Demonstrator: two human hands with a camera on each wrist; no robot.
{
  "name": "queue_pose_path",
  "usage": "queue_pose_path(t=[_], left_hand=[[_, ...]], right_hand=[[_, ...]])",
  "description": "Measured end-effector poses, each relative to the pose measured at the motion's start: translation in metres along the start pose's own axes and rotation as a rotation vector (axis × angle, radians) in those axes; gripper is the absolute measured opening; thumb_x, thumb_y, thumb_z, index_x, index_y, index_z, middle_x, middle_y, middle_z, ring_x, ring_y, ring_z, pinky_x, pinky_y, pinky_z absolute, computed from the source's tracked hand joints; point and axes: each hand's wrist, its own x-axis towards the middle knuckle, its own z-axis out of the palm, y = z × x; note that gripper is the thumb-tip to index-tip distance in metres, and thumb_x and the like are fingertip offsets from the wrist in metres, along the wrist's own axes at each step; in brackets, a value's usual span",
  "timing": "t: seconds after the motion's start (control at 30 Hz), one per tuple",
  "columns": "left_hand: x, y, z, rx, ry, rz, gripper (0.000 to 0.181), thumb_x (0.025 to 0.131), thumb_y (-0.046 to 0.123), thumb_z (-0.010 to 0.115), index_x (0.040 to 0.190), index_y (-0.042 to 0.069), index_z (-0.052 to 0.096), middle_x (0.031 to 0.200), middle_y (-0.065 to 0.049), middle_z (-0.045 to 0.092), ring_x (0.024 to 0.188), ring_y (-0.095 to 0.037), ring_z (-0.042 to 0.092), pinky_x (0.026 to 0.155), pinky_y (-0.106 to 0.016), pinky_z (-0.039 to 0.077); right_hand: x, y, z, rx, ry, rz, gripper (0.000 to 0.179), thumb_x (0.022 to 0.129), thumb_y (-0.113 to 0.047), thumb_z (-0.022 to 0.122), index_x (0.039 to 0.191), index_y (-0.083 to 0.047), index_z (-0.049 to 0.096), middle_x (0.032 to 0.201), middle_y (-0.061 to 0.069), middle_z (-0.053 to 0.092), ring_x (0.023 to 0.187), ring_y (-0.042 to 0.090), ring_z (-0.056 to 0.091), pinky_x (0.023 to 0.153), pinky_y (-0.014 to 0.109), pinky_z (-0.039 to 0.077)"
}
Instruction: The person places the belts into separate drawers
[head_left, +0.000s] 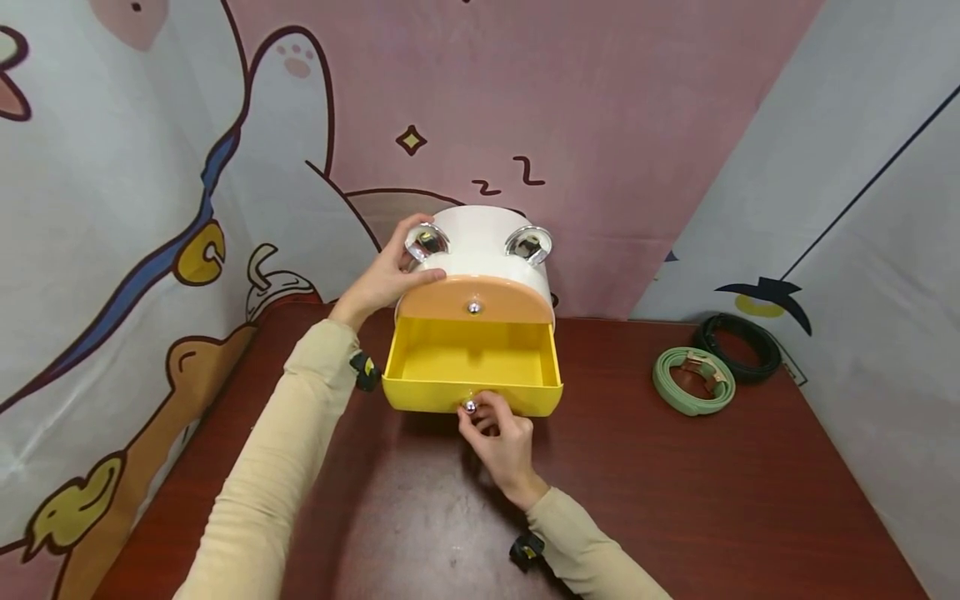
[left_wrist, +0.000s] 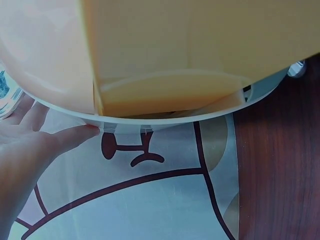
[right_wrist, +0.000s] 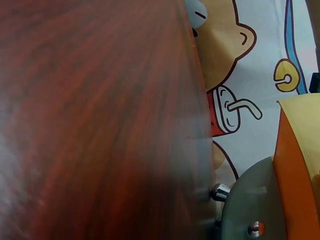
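Note:
A white rounded drawer box point(head_left: 483, 237) with two shiny eye-shaped pieces stands on the table. Its lower yellow drawer point(head_left: 472, 354) is pulled out and looks bare inside. Above it, the orange drawer point(head_left: 442, 298) is closed. My right hand point(head_left: 506, 442) pinches the lower drawer's round silver knob point(head_left: 470, 407) between thumb and fingers. Against the box's upper left side rests my left hand point(head_left: 382, 275), its fingers by the left eye piece point(head_left: 427, 242) and its thumb across the front. The left wrist view shows that thumb point(left_wrist: 75, 139) at the box's rim; the right hand is outside the right wrist view.
A coiled green belt point(head_left: 693, 382) lies on the red-brown table point(head_left: 712, 500) at the right, close to a coiled black belt point(head_left: 738, 346). Behind the box and along both sides hangs a cartoon-printed cloth point(head_left: 570, 125).

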Motion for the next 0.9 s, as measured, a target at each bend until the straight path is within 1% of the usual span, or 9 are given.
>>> queue_pose_path(t=[0.17, 0.27, 0.37, 0.47, 0.57, 0.67, 0.83, 0.9], left_hand=[[0.0, -0.001, 0.0, 0.01, 0.0, 0.014, 0.077, 0.088, 0.006, 0.071, 0.146, 0.028, 0.025, 0.137, -0.009, 0.046, 0.12, -0.023, 0.049, 0.094, -0.035, 0.043], [0.0, -0.001, 0.0, 0.014, -0.001, 0.017, 0.077, 0.089, 0.005, 0.07, 0.146, 0.027, 0.024, 0.136, -0.009, 0.046, 0.12, -0.023, 0.049, 0.093, -0.034, 0.043], [0.0, -0.001, 0.0, 0.016, -0.005, 0.014, 0.077, 0.089, 0.004, 0.07, 0.146, 0.026, 0.023, 0.137, -0.01, 0.046, 0.119, -0.024, 0.05, 0.089, -0.033, 0.045], [0.0, -0.001, 0.0, 0.015, -0.01, 0.011, 0.078, 0.089, 0.003, 0.069, 0.147, 0.025, 0.022, 0.139, -0.011, 0.044, 0.119, -0.026, 0.05, 0.085, -0.032, 0.047], [0.0, 0.0, 0.0, 0.01, -0.014, 0.008, 0.079, 0.089, 0.002, 0.068, 0.148, 0.023, 0.021, 0.142, -0.011, 0.04, 0.121, -0.028, 0.05, 0.084, -0.032, 0.048], [-0.001, 0.004, 0.0, 0.003, -0.016, 0.005, 0.079, 0.089, 0.0, 0.068, 0.149, 0.019, 0.019, 0.144, -0.012, 0.036, 0.123, -0.029, 0.048, 0.086, -0.033, 0.047], [-0.007, 0.022, 0.004, 0.003, -0.022, 0.001, 0.076, 0.089, -0.001, 0.066, 0.147, 0.012, 0.019, 0.143, -0.015, 0.036, 0.125, -0.03, 0.046, 0.088, -0.033, 0.046], [-0.009, 0.027, 0.005, 0.008, -0.024, 0.0, 0.076, 0.089, -0.001, 0.067, 0.147, 0.012, 0.019, 0.142, -0.016, 0.036, 0.125, -0.03, 0.046, 0.088, -0.033, 0.046]], right_hand=[[-0.003, -0.002, 0.0, 0.019, 0.013, -0.045, 0.027, 0.075, 0.005, 0.076, 0.097, 0.004, 0.061, 0.075, 0.01, 0.068, 0.054, 0.015, 0.065, 0.047, 0.019, 0.049], [-0.004, -0.002, 0.001, 0.02, 0.02, -0.079, 0.023, 0.078, 0.001, 0.075, 0.096, 0.004, 0.061, 0.075, 0.01, 0.069, 0.054, 0.015, 0.065, 0.047, 0.019, 0.048], [-0.006, -0.002, 0.001, 0.017, 0.027, -0.12, 0.02, 0.082, -0.003, 0.072, 0.096, 0.006, 0.061, 0.075, 0.011, 0.068, 0.053, 0.014, 0.065, 0.046, 0.019, 0.048], [-0.007, -0.002, 0.001, 0.016, 0.037, -0.148, 0.018, 0.084, -0.005, 0.07, 0.095, 0.006, 0.061, 0.075, 0.011, 0.068, 0.054, 0.014, 0.065, 0.046, 0.018, 0.048], [-0.008, -0.002, -0.001, 0.01, 0.045, -0.171, 0.018, 0.086, -0.007, 0.069, 0.094, 0.007, 0.061, 0.074, 0.011, 0.068, 0.054, 0.013, 0.065, 0.045, 0.015, 0.045], [-0.008, -0.003, -0.003, 0.003, 0.051, -0.192, 0.018, 0.086, -0.008, 0.069, 0.093, 0.007, 0.061, 0.072, 0.01, 0.068, 0.053, 0.013, 0.064, 0.043, 0.014, 0.042], [-0.008, -0.005, -0.005, 0.014, 0.053, -0.217, 0.018, 0.086, -0.006, 0.069, 0.092, 0.009, 0.061, 0.07, 0.01, 0.068, 0.053, 0.013, 0.064, 0.042, 0.013, 0.041], [-0.009, -0.005, -0.004, 0.024, 0.05, -0.224, 0.018, 0.086, -0.006, 0.069, 0.091, 0.009, 0.061, 0.069, 0.011, 0.068, 0.053, 0.013, 0.064, 0.041, 0.013, 0.04]])
